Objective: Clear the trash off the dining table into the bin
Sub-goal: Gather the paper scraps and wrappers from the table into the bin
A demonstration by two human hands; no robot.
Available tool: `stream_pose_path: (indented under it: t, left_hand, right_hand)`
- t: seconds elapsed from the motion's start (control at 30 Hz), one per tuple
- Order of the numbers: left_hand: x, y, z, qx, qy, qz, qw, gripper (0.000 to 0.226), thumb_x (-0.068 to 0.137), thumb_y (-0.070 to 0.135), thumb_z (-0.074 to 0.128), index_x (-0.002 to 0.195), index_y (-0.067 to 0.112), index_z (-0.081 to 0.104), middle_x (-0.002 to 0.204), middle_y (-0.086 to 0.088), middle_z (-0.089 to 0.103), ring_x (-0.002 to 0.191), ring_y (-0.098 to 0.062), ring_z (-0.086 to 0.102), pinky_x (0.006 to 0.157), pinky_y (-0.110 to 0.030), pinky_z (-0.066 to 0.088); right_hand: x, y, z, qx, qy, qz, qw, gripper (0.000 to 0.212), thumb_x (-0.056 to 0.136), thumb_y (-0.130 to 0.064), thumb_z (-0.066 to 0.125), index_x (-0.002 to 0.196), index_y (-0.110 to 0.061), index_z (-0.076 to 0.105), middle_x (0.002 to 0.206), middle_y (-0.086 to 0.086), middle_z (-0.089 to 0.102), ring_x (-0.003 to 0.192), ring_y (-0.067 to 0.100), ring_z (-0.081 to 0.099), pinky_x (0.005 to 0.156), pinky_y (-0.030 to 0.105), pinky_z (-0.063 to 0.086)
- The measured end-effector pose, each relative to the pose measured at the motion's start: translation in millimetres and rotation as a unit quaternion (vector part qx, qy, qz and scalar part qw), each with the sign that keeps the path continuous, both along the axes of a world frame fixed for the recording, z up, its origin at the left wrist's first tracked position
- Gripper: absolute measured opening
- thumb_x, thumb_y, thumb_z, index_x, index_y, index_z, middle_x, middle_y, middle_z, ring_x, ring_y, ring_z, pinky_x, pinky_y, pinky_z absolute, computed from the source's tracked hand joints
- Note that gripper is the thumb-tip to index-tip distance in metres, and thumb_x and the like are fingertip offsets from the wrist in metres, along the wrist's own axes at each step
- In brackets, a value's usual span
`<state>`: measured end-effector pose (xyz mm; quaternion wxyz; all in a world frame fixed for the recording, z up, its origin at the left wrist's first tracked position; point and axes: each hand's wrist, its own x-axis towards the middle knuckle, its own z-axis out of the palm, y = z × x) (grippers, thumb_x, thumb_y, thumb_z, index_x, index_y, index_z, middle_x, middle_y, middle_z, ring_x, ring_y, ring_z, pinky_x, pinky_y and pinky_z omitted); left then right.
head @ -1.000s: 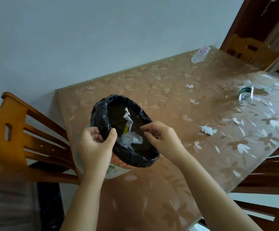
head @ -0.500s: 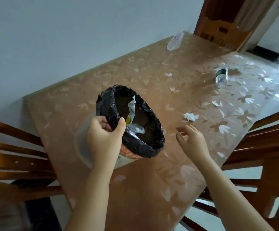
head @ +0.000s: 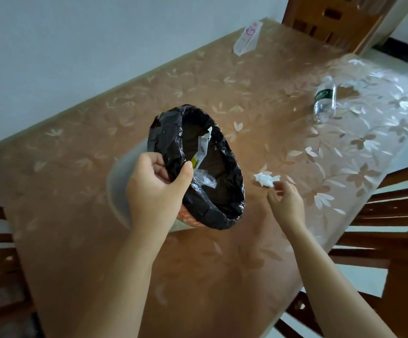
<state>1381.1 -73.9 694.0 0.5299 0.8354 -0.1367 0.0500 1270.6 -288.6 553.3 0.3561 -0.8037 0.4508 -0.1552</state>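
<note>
The left hand (head: 155, 191) is clenching the tilted bin (head: 225, 164) by its rim, mouth facing the tissue (head: 265, 179) near the desk's (head: 64, 181) right edge, while the right hand's (head: 288, 203) released fingers (head: 286, 190) are hovering beside it.

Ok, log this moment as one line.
left hand: grips bin rim | right hand: open, beside tissue | bottle, wrapper: on table

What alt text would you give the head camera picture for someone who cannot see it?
A person's left hand grips the rim of a black-lined bin tilted over a dining table, while the right hand reaches for a crumpled white tissue. Farther off lie a plastic bottle and a wrapper.
</note>
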Motion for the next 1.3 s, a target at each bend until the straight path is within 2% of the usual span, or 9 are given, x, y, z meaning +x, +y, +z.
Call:
stream_pose_path:
  t: [0.2,0.3,0.43,0.6,0.73,0.93,1.07,1.2,1.3]
  left_hand:
    - [12.4,-22.3,-5.6,0.004,0.015,-0.016,1.0,0.026,0.073,0.03,0.072,0.074,0.029,0.046,0.065,0.006,0.047,0.056,-0.01,0.045,0.057,-0.03,0.042]
    - [14.8,-25.1,-7.0,0.007,0.015,-0.017,1.0,0.025,0.07,0.038,0.07,0.076,0.028,0.048,0.064,0.007,0.047,0.054,-0.006,0.045,0.056,-0.028,0.043]
    - [16.9,-22.2,-6.6,-0.002,0.016,-0.008,1.0,0.023,0.066,0.04,0.065,0.077,0.027,0.049,0.062,0.009,0.046,0.051,0.0,0.046,0.052,-0.019,0.04]
    - [17.1,-18.3,-7.3,-0.014,0.028,0.003,1.0,0.025,0.066,0.039,0.066,0.079,0.025,0.05,0.062,0.008,0.047,0.051,-0.001,0.043,0.055,-0.026,0.042]
    - [13.3,-10.7,-7.1,-0.021,0.033,0.002,0.999,0.024,0.065,0.04,0.066,0.078,0.027,0.05,0.063,0.008,0.047,0.052,-0.001,0.044,0.056,-0.027,0.042]
    - [3.3,12.9,-4.7,-0.029,0.033,0.017,0.999,0.023,0.067,0.038,0.068,0.075,0.027,0.05,0.063,0.007,0.047,0.051,-0.001,0.043,0.055,-0.026,0.041]
    - [-7.2,35.3,-4.3,-0.048,0.039,0.028,0.998,0.023,0.072,0.028,0.073,0.076,0.025,0.051,0.064,0.005,0.049,0.052,-0.001,0.045,0.057,-0.03,0.044]
    - [-23.9,67.5,-5.2,-0.075,0.065,0.049,0.994,0.023,0.063,0.041,0.067,0.073,0.027,0.051,0.065,0.005,0.052,0.058,-0.013,0.05,0.063,-0.038,0.049]
    - [-39.6,94.7,-8.2,-0.11,0.095,0.076,0.987,0.027,0.06,0.043,0.068,0.072,0.025,0.053,0.066,0.002,0.054,0.06,-0.017,0.052,0.063,-0.038,0.049]
  right_hand:
    - [27.2,-32.7,-17.6,0.019,0.013,0.001,1.0,0.033,0.081,-0.013,0.056,0.115,-0.012,0.054,0.119,0.008,0.055,0.104,0.027,0.053,0.083,0.038,0.043]
    - [37.9,-42.5,-29.7,0.023,0.033,0.012,0.999,0.033,0.082,-0.014,0.055,0.115,-0.012,0.054,0.122,0.007,0.054,0.106,0.027,0.052,0.078,0.032,0.04]
    - [43.9,-43.5,-43.2,0.04,0.06,0.003,0.997,0.023,0.083,-0.02,0.056,0.105,-0.014,0.059,0.111,0.008,0.055,0.091,0.026,0.055,0.07,0.03,0.037]
    - [35.8,-34.7,-52.5,0.027,0.085,0.019,0.996,0.014,0.084,-0.013,0.051,0.09,-0.005,0.061,0.094,0.014,0.052,0.087,0.032,0.051,0.065,0.032,0.036]
    - [24.4,-18.5,-49.9,0.026,0.048,0.023,0.998,0.011,0.082,-0.006,0.05,0.078,-0.003,0.06,0.086,0.016,0.055,0.076,0.03,0.048,0.064,0.031,0.034]
    - [12.8,8.8,-17.7,0.029,-0.036,-0.006,0.999,0.015,0.079,-0.004,0.049,0.07,-0.006,0.06,0.078,0.014,0.058,0.071,0.024,0.048,0.059,0.025,0.031]
    - [8.8,33.3,19.0,0.028,-0.115,-0.007,0.993,0.011,0.081,-0.008,0.055,0.071,-0.009,0.06,0.081,0.012,0.059,0.072,0.019,0.05,0.058,0.007,0.034]
    - [4.4,73.1,59.2,0.027,-0.161,0.047,0.985,0.016,0.079,-0.008,0.057,0.066,-0.017,0.059,0.072,0.001,0.057,0.071,0.006,0.049,0.067,0.011,0.037]
    - [-4.5,112.2,88.4,-0.018,-0.165,0.115,0.979,0.02,0.076,-0.008,0.059,0.064,-0.023,0.059,0.065,-0.008,0.054,0.065,0.001,0.049,0.058,0.005,0.036]
